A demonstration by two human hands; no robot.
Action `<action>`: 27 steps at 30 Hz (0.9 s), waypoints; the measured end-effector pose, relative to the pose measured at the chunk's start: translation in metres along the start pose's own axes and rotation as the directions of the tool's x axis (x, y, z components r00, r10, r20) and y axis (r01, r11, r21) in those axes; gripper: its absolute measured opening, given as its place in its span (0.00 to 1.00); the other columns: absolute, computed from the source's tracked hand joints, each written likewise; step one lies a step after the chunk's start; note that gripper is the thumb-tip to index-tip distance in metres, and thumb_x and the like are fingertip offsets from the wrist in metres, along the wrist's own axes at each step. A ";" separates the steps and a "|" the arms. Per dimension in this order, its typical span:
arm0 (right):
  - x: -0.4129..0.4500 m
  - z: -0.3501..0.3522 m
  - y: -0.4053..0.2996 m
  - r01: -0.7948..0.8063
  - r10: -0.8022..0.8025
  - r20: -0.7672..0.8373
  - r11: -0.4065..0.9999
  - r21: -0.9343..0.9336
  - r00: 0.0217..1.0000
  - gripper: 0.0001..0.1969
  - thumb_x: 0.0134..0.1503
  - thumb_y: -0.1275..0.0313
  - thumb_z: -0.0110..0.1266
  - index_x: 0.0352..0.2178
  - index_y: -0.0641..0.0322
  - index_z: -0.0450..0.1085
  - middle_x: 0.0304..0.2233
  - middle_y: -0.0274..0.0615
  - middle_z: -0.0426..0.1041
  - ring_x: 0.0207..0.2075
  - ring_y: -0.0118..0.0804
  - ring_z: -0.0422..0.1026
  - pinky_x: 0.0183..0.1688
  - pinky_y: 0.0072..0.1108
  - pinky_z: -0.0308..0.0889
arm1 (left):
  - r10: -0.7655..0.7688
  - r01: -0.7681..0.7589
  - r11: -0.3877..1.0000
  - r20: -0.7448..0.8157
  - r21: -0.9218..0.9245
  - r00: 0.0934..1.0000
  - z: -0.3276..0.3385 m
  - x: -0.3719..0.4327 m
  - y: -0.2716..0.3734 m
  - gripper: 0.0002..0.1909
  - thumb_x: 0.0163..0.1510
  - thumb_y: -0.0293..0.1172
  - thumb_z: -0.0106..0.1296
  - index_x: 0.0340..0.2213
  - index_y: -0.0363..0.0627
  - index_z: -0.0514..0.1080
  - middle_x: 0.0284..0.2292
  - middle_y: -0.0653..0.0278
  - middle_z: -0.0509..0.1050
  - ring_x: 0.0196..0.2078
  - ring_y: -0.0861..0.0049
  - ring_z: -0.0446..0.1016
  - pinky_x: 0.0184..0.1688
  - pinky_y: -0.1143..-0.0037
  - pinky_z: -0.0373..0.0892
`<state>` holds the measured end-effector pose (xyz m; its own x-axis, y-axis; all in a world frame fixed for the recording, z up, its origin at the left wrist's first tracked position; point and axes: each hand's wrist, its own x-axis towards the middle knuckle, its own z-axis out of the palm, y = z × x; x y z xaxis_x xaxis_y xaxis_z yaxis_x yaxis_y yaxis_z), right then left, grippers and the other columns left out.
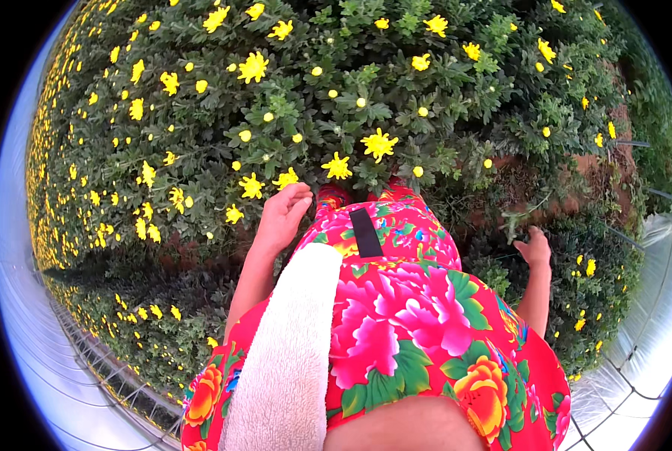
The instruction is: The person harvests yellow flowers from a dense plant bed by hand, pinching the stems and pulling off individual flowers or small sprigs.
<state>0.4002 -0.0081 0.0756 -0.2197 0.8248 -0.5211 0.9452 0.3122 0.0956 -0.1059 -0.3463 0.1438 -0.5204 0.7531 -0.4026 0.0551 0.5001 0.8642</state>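
Note:
My left hand [282, 217] hangs at the edge of the chrysanthemum bed, its fingers loosely curled. Just beyond its fingertips is an open yellow chrysanthemum bloom [285, 178]. Nothing shows in that hand, but the inside of the curl is hidden. Out to the side, my right hand [535, 249] has its thumb and fingers apart over the path side of the plants. A pale green leafy sprig [513, 224] is beside its fingertips, apart from them as far as I can see. Round yellow buds [297, 138] stand among dark green leaves [313, 113] ahead of me.
A second row of flowering plants [144, 332] runs behind me. Bare reddish soil [586, 175] shows on the right near thin metal rods [631, 143]. Plastic greenhouse sheeting [645, 304] encloses the sides. A white towel [285, 344] hangs over my red floral clothing [398, 315].

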 end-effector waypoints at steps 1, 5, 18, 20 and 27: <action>0.012 0.025 -0.033 0.095 -0.079 -0.067 0.949 0.299 0.995 0.27 0.43 0.65 0.64 0.46 0.62 0.68 0.43 0.51 0.73 0.47 0.46 0.72 0.47 0.31 0.68 | -0.021 0.018 0.996 -0.033 -0.087 0.999 -0.008 0.005 0.001 0.13 0.57 0.28 0.48 0.42 0.35 0.68 0.37 0.61 0.75 0.39 0.78 0.74 0.40 0.78 0.69; -0.011 -0.062 -0.274 0.511 -0.468 -0.274 0.512 0.691 0.840 0.09 0.55 0.71 0.53 0.33 0.69 0.72 0.29 0.47 0.74 0.31 0.36 0.74 0.35 0.24 0.67 | 0.022 -0.079 0.975 -0.261 -0.209 0.965 -0.041 0.020 0.007 0.12 0.58 0.28 0.47 0.43 0.38 0.68 0.38 0.62 0.74 0.37 0.79 0.74 0.36 0.81 0.68; 0.064 -0.068 -0.598 0.649 -0.874 0.036 0.387 0.655 0.485 0.21 0.46 0.76 0.60 0.45 0.54 0.71 0.43 0.46 0.73 0.44 0.44 0.71 0.48 0.27 0.65 | 0.312 -0.130 0.786 -0.207 0.604 0.927 -0.108 0.113 0.009 0.27 0.41 0.34 0.60 0.45 0.44 0.68 0.45 0.57 0.69 0.50 0.59 0.66 0.51 0.65 0.63; 0.060 -0.054 -0.607 0.621 -0.858 0.016 0.385 0.682 0.514 0.17 0.49 0.74 0.59 0.44 0.55 0.72 0.32 0.39 0.75 0.29 0.33 0.72 0.35 0.25 0.69 | 0.276 -0.108 0.760 -0.169 0.641 0.946 -0.111 0.121 0.003 0.18 0.42 0.35 0.59 0.38 0.46 0.72 0.39 0.61 0.72 0.44 0.60 0.70 0.47 0.64 0.65; 0.034 -0.062 -0.630 0.006 -0.465 0.246 0.476 0.879 0.851 0.11 0.56 0.73 0.53 0.38 0.71 0.68 0.30 0.44 0.74 0.24 0.32 0.75 0.18 0.23 0.66 | 0.377 -0.250 0.746 -0.081 0.618 0.923 -0.134 0.131 -0.012 0.11 0.42 0.35 0.57 0.31 0.47 0.72 0.31 0.63 0.73 0.37 0.62 0.72 0.40 0.66 0.67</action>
<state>-0.2178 -0.1471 0.0501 -0.5667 0.4406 -0.6962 0.6613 -0.2608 -0.7033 -0.2889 -0.3110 0.1208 -0.5288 0.8485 -0.0213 0.6975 0.4487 0.5586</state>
